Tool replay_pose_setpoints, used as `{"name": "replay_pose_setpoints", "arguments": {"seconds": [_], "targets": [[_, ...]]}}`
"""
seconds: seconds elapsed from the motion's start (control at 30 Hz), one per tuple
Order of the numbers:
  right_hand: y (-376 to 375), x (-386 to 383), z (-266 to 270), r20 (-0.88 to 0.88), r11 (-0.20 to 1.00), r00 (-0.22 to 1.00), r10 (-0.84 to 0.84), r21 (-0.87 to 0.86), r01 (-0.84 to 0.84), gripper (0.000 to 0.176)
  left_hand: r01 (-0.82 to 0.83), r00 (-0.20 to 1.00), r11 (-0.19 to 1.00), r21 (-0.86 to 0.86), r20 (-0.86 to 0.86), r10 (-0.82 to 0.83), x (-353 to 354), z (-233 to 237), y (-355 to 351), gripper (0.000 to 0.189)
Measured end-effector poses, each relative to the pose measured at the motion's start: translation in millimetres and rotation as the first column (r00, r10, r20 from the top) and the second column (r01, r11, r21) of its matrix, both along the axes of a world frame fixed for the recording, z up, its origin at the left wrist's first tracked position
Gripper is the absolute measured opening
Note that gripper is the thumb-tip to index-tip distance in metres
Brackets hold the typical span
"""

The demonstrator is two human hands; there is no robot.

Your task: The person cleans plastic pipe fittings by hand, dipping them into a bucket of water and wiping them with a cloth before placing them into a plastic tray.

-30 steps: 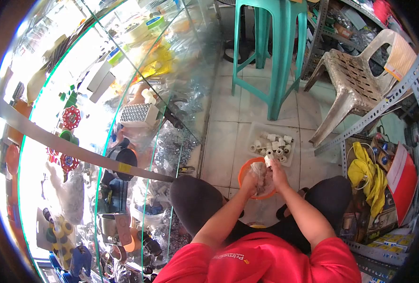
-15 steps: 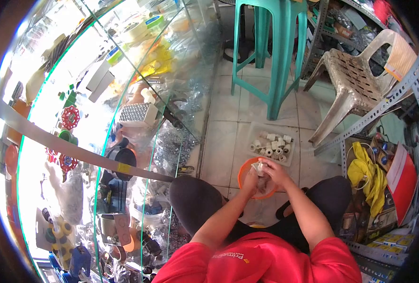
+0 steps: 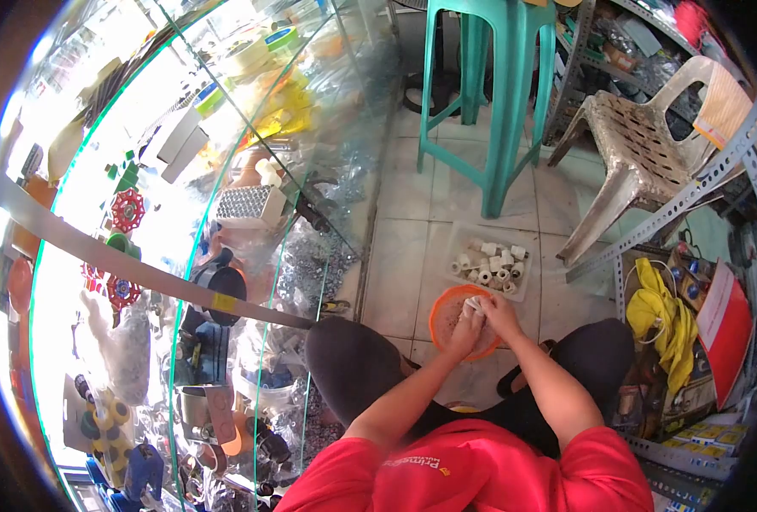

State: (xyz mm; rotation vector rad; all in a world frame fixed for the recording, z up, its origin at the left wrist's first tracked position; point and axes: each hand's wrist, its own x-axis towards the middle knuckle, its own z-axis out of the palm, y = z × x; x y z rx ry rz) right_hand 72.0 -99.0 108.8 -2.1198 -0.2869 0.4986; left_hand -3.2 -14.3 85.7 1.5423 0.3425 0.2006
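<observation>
As a small white piece (image 3: 474,305) is gripped by the closed left hand (image 3: 464,335) and right hand (image 3: 501,316) over the orange basin (image 3: 435,320), it could be dropped inside. Slippage would be caused by loosened fingers.

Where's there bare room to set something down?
Bare floor tiles show left of the clear tray, up to the glass case, and right of it, towards the chair. That left strip runs on beside the green stool. Crowded: the case, the right-hand shelves, and the orange bowl, where the left hand and right hand hold a whitish piece.
</observation>
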Motion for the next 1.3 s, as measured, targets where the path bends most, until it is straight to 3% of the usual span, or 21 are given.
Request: {"name": "replay_pose_setpoints", "arguments": {"seconds": [0.07,0.13,0.17,0.2,0.23,0.27,0.37,0.43,0.5,0.57,0.67,0.77,0.87,0.93,0.97,1.0,1.1,1.13,1.2,1.27,1.3], "targets": [[1.8,-11.9,5.0,0.051,0.998,0.999,0.017,0.051,-0.020,0.033,-0.102,0.995,0.994,0.040,-0.016,0.102,-1.8,19.1,2.1,0.036],[2.8,-18.7,6.1,0.056,0.988,0.995,0.081,0.127,-0.088,0.031,-0.032,0.996,0.999,-0.040,-0.089,0.029,-1.5,-31.4,23.9,0.035],[2.4,-18.7,9.2,0.143,0.982,0.981,0.128,0.120,-0.145,0.030,0.000,0.992,0.997,-0.084,-0.122,-0.010,-1.3,-49.8,31.0,0.035],[1.1,-18.7,13.2,0.228,0.973,0.958,0.177,0.106,-0.205,0.028,-0.028,0.989,0.967,-0.253,-0.146,-0.009,-2.9,-43.5,29.2,0.033],[1.1,-18.5,15.4,0.310,0.961,0.924,0.224,0.090,-0.263,0.027,-0.059,0.985,0.909,-0.412,-0.169,-0.013,-4.7,-32.3,26.7,0.032],[2.4,-15.7,15.0,0.257,0.977,0.949,0.180,0.067,-0.203,0.027,-0.090,0.982,0.827,-0.554,-0.190,-0.020,-4.0,-21.7,28.2,0.031],[-5.7,-3.9,6.8,0.088,0.999,0.996,0.021,0.034,-0.024,0.028,-0.178,0.984,0.383,-0.906,-0.171,0.053,2.3,-29.0,27.6,0.030],[-9.8,8.0,-3.3,-0.039,0.993,0.996,-0.084,0.080,0.087,0.028,-0.056,0.991,0.801,-0.597,-0.128,-0.026,-4.5,-12.0,33.0,0.030],[-11.8,13.6,-14.1,-0.184,0.957,0.967,-0.178,0.194,0.213,0.023,-0.026,0.993,0.763,-0.645,-0.107,-0.056,-3.8,-27.7,37.9,0.030],[-14.4,14.7,-16.8,-0.411,0.891,0.888,-0.204,0.298,0.342,0.018,-0.086,0.995,0.213,-0.973,-0.093,-0.021,3.9,-97.2,42.3,0.030],[-10.6,5.6,25.0,-0.598,0.864,0.788,-0.142,0.313,0.394,0.015,-0.400,0.904,0.241,-0.885,-0.423,-0.054,-3.9,-37.9,35.5,0.028],[-12.0,3.7,15.9,-0.734,0.849,0.676,-0.068,0.313,0.425,0.014,-0.272,0.929,0.241,-0.932,-0.319,-0.185,-1.1,-88.6,30.7,0.030],[-7.5,-5.8,-3.4,-0.764,0.839,0.645,-0.016,0.341,0.423,0.016,-0.082,0.943,0.466,-0.881,-0.220,-0.249,-1.0,-114.0,27.2,0.034],[-0.9,-14.3,-31.2,-0.524,0.913,0.851,-0.036,0.329,0.241,0.025,0.020,0.928,0.869,-0.494,-0.314,-0.200,-5.5,-76.5,20.1,0.035],[1.2,-19.3,-43.2,-0.385,0.943,0.922,-0.027,0.297,0.151,0.030,0.066,0.918,0.972,-0.227,-0.367,-0.148,-9.0,-52.3,16.0,0.035],[1.2,-23.4,-48.8,-0.192,0.939,0.980,0.041,0.343,0.028,0.040,0.069,0.934,0.993,-0.096,-0.343,-0.098,-9.4,-50.3,12.5,0.035],[7.6,-35.8,-50.2,0.173,0.982,0.985,-0.003,0.188,-0.030,0.041,-0.031,0.999,0.999,0.031,-0.033,0.032,-3.6,-108.7,6.9,0.035],[11.6,-40.2,-39.0,0.174,0.980,0.984,-0.028,0.200,-0.007,0.040,-0.064,0.995,0.997,0.036,0.073,0.061,-3.4,-105.7,8.0,0.036],[12.8,-46.1,-17.7,0.176,0.974,0.981,-0.078,0.222,0.038,0.038,-0.109,0.992,0.985,0.135,-0.048,0.116,-5.7,-77.6,10.0,0.034],[11.5,-38.4,-18.8,-0.300,0.907,0.949,-0.095,0.366,0.207,0.034,-0.166,0.976,0.977,-0.134,-0.166,0.143,-7.0,-53.0,11.5,0.032],[9.6,-33.2,-18.4,-0.491,0.872,0.868,-0.071,0.393,0.293,0.032,-0.136,0.980,0.982,-0.133,-0.166,0.113,-7.5,-58.1,12.3,0.031]]}}
